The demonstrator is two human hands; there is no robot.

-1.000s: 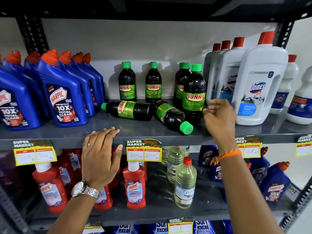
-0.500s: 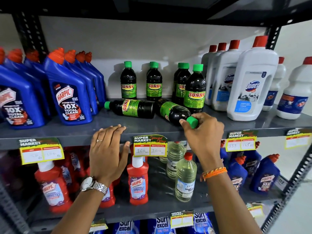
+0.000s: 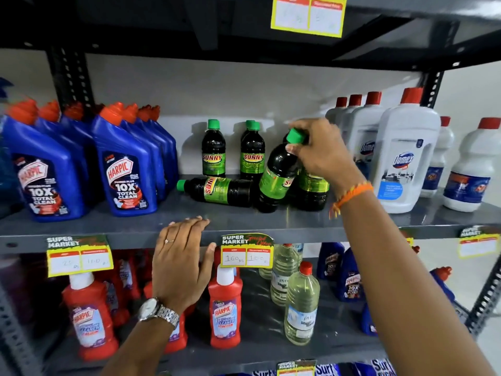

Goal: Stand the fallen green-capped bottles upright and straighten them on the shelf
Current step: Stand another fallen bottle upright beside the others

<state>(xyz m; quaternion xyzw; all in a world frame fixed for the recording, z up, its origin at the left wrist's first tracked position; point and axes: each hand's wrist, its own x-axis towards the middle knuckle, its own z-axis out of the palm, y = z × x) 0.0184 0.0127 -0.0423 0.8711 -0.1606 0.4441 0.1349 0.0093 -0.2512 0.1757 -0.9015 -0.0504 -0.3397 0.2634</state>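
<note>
My right hand grips the neck of a dark green-capped Sunny bottle, just under its cap. That bottle leans steeply with its base on the grey middle shelf. A second Sunny bottle lies on its side to the left, cap pointing left, its base touching the tilted one. Two more Sunny bottles stand upright at the back, and another stands partly hidden behind my right wrist. My left hand rests flat on the shelf's front edge, fingers apart, holding nothing.
Blue Harpic bottles crowd the shelf's left side and white Domex bottles the right. A price tag hangs on the shelf edge. Below stand red Harpic bottles and clear bottles.
My right hand took the cap end of the right fallen bottle and swung it up from lying to a steep lean. The camera view rose. My left hand stayed on the shelf edge.
</note>
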